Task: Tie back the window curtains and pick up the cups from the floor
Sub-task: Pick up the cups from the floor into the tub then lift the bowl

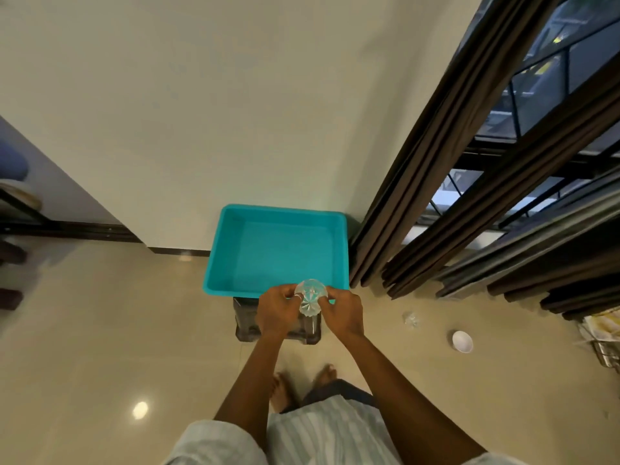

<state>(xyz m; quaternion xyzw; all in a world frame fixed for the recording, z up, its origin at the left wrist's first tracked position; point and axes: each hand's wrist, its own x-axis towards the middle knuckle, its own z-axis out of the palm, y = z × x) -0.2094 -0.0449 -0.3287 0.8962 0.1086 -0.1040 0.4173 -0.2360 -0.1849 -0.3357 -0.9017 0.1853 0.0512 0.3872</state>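
Note:
Both my hands hold a clear faceted glass cup (310, 295) at the near rim of a teal plastic tub (275, 250). My left hand (276, 310) grips its left side and my right hand (342, 312) pinches its right side. Another clear glass cup (411, 319) lies on the floor to the right, with a white cup (462, 341) further right. Dark brown curtains (432, 156) hang in folds along the window (543, 82) on the right, their hems reaching the floor.
The tub sits on a dark stool (245, 325) against the white wall. My bare feet (302, 384) stand on the glossy beige floor just behind the stool. A wire rack with yellow items (602, 333) is at the right edge, dark furniture at the left edge.

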